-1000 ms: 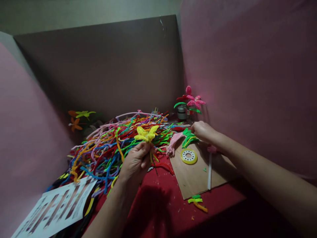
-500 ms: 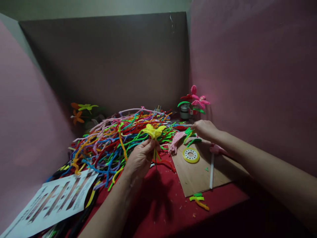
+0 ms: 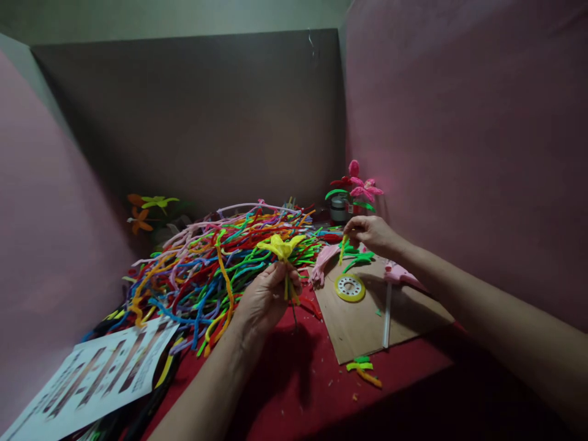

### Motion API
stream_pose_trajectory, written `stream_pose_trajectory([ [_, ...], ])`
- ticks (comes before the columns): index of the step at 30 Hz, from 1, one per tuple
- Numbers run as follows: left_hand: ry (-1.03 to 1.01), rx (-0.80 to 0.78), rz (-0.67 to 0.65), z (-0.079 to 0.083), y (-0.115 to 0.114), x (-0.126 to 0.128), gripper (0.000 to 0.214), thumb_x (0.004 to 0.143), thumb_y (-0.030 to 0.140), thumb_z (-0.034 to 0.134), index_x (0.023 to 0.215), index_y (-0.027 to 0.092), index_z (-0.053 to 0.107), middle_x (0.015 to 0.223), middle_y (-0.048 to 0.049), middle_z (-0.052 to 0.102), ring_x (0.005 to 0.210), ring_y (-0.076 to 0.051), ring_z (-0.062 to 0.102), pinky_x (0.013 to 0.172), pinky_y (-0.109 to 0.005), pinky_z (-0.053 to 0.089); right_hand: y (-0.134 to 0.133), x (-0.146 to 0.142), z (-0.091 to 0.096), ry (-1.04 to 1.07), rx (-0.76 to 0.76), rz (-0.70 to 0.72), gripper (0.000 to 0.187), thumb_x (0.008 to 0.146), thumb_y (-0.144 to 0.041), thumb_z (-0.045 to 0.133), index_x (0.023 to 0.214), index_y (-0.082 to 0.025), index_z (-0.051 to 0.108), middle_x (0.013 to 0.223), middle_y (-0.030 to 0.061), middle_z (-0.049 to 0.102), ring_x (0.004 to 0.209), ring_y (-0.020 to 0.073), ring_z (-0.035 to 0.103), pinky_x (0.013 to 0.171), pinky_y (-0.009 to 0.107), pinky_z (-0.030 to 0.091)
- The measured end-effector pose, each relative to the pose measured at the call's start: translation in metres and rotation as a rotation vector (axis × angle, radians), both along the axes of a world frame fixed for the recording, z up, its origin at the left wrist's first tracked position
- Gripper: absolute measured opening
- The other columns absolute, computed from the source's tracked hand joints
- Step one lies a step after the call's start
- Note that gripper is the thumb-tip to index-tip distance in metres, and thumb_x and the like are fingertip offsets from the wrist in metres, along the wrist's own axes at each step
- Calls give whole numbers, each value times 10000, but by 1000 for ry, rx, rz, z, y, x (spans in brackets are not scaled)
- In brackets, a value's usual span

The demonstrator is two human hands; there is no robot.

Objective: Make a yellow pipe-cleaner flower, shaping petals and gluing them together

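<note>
My left hand [image 3: 266, 295] pinches a yellow pipe-cleaner flower [image 3: 281, 246] just below its petals. Yellow-green ends and a thin dark stem hang down beneath the fingers. Over the far part of the brown board, my right hand [image 3: 371, 234] is closed on a short yellow pipe cleaner [image 3: 342, 250], which dangles from the fingertips. Below that hand lie green leaf-shaped pieces [image 3: 361, 261] and a bundle of pale pink pieces [image 3: 323, 264]. A yellow tape roll [image 3: 350, 287] with a white core lies on the board nearby.
Many coloured pipe cleaners [image 3: 193, 263] are heaped at left. The board [image 3: 349, 331] carries a pink glue gun [image 3: 399, 273] with a clear glue stick [image 3: 387, 318]. A printed sheet [image 3: 105, 373] lies front left. Pink flowers [image 3: 366, 188] and orange flowers [image 3: 140, 219] stand at the back.
My right hand has lifted slightly and drawn left, with the yellow pipe cleaner now hanging clear from its fingers. My left hand has tilted the yellow flower a little. The view has shifted slightly.
</note>
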State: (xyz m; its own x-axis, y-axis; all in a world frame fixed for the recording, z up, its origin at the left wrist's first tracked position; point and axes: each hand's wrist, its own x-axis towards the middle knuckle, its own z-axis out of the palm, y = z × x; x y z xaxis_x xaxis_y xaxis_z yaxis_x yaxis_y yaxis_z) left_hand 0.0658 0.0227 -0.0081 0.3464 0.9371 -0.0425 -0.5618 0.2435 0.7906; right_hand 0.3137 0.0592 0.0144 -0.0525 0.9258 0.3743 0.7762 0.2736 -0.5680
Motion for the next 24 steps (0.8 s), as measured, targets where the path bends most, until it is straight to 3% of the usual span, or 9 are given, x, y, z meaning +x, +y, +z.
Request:
stream_pose_trajectory([
  [4, 16, -26, -6, -3, -3, 5, 138, 672, 229, 676, 723, 106, 643, 833, -74, 660, 722, -161, 603, 571, -259, 491, -23, -20, -1, 683, -27, 391, 82, 684, -162, 607, 760, -133, 596, 753, 31, 646, 679, 136, 625, 668, 278, 502],
  [7, 64, 29, -90, -4, -7, 10, 192, 702, 242, 649, 834, 102, 655, 953, -101, 648, 828, -188, 596, 619, -266, 493, -41, -34, -2, 945, -97, 548, 88, 651, -147, 648, 735, -138, 625, 785, 35, 641, 690, 146, 623, 669, 307, 501],
  [16, 65, 39, -242, -4, -12, 12, 136, 723, 229, 629, 760, 98, 636, 668, -46, 619, 543, -88, 539, 504, -193, 434, -54, -50, -13, 1216, -198, 587, 119, 550, -40, 654, 608, -143, 641, 752, 21, 619, 669, 154, 613, 624, 301, 489],
  [20, 18, 19, -190, -5, -13, 13, 148, 669, 214, 684, 730, 89, 633, 616, -34, 601, 505, -59, 515, 488, -155, 417, -57, -59, -23, 1339, -279, 567, 152, 528, -14, 609, 609, -141, 634, 655, 11, 613, 602, 156, 601, 627, 327, 475],
  [24, -48, -19, -145, -5, -12, 14, 186, 582, 193, 747, 696, 103, 631, 598, -25, 604, 521, -70, 532, 498, -157, 435, -63, -68, -30, 1427, -314, 513, 140, 523, -34, 590, 612, -139, 616, 678, 25, 627, 662, 166, 598, 711, 360, 461],
])
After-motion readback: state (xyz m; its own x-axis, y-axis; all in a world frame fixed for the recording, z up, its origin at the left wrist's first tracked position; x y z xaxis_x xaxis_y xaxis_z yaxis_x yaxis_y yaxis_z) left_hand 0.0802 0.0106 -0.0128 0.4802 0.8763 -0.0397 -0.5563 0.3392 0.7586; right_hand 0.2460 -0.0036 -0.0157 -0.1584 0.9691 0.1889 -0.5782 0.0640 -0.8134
